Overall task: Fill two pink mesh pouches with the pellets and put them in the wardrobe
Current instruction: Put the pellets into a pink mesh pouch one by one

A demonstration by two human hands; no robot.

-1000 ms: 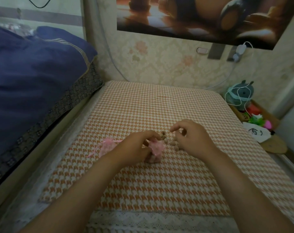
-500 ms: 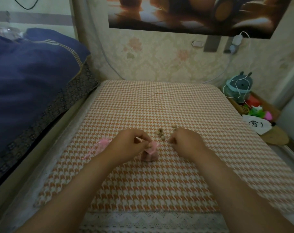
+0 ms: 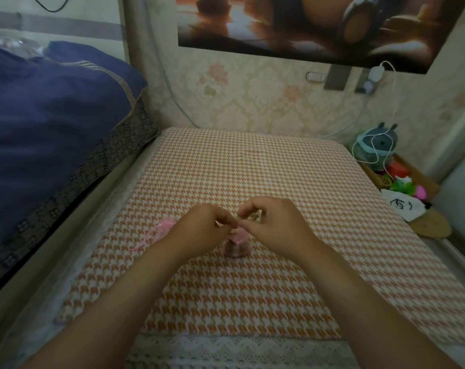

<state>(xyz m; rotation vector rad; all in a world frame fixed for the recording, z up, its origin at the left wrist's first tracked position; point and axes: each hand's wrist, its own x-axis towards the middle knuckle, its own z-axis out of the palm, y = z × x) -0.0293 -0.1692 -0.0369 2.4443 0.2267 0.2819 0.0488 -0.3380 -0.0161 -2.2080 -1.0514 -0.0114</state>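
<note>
1. The pouch (image 3: 238,245) stands upright on the bench (image 3: 252,161), just below and between our hands, mouth facing up.
2. Our left hand (image 3: 202,231) pinches the mouth's left rim. Our right hand (image 3: 275,227) has thumb and forefinger pressed together at that mouth; whether on a pellet or the rim, we cannot tell.
3. Pellets (image 3: 255,216) lie just beyond the right hand, which is nearer to them.
4. The second pouch (image 3: 165,226) lies left of the left hand, out of the way.
</note>
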